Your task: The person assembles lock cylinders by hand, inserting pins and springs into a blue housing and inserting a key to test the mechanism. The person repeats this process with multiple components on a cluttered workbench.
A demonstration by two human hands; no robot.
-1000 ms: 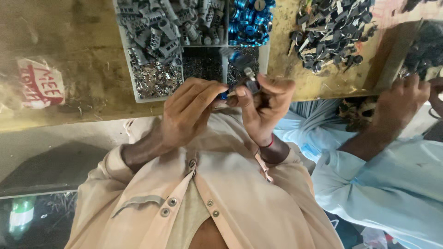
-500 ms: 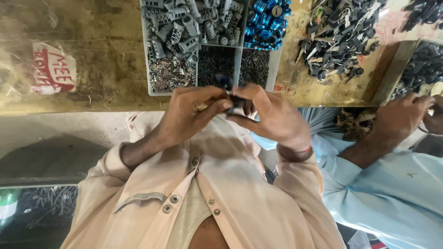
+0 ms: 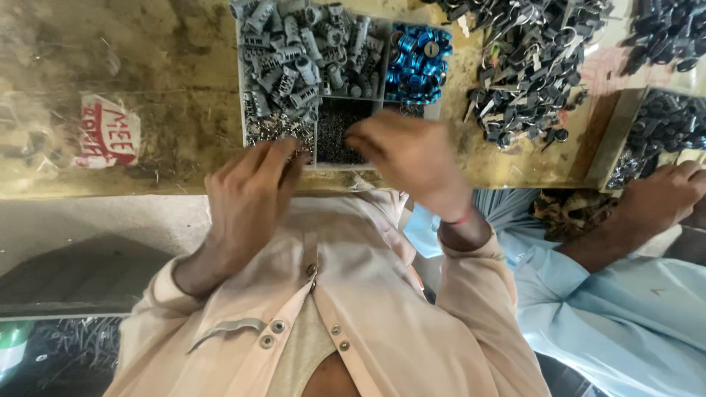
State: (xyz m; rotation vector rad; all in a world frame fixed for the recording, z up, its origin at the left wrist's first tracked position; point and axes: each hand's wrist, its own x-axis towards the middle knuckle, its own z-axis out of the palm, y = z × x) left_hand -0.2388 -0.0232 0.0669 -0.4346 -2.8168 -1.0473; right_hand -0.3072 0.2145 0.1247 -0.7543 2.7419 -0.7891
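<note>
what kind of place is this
Probably a small assembly workshop. A worn wooden workbench holds a divided tray of grey metal cylinders and blue rings, with a heap of dark keys beside it.

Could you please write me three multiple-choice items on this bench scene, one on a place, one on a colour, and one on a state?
1. Where is the right hand?
A. over the grey divided parts tray
B. on the red-and-white sticker
C. in the lap

2. What colour are the shiny metal rings in the tray's corner compartment?
A. red
B. blue
C. green

3. How do the hands stand?
A. clasped together
B. apart
C. both flat on the bench

Answers: 1 A, its fingers hang above the dark compartment. 2 B, they gleam blue. 3 B, the left hand is at the tray's near edge, clear of the right.
</note>
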